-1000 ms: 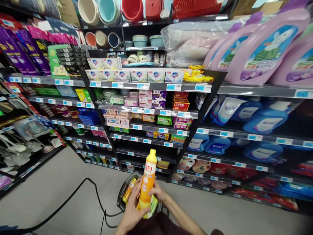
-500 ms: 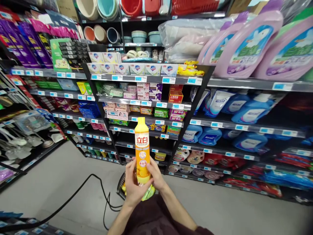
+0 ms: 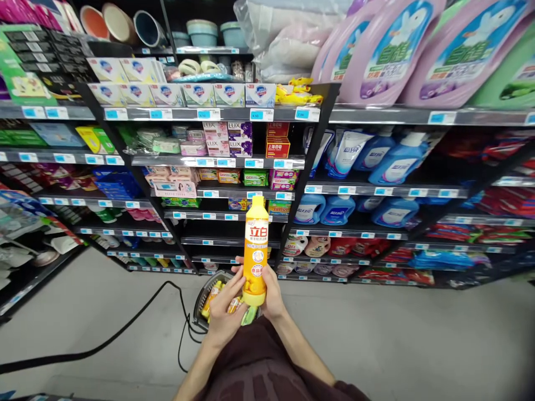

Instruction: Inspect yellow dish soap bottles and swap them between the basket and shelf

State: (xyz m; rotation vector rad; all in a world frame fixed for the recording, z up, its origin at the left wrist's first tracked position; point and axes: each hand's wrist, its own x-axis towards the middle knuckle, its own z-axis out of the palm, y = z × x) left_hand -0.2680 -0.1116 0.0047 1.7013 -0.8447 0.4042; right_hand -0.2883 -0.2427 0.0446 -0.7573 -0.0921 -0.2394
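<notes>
A yellow-orange bottle of dish soap (image 3: 256, 253) with a yellow cap stands upright in front of me, its label facing me. My left hand (image 3: 228, 303) grips its lower left side, fingers closed against it. On the other side, my right hand (image 3: 272, 292) is wrapped round the lower right of the bottle. Below and behind the hands is a dark basket (image 3: 199, 298), partly hidden by my left hand and forearm. Inside it lie several yellow bottles (image 3: 212, 296) and a green packet (image 3: 249, 316).
Shelves ahead carry soap boxes (image 3: 199, 94), blue detergent bottles (image 3: 338, 210) and large purple jugs (image 3: 382, 55). A black cable (image 3: 125, 331) runs across the grey floor (image 3: 368, 328) to the left of the basket. Kitchen utensils (image 3: 42, 256) hang at far left.
My view has shifted to the right and nearer the shelves. The bottle stays held in both hands and now appears slightly further right. More of the basket's contents shows.
</notes>
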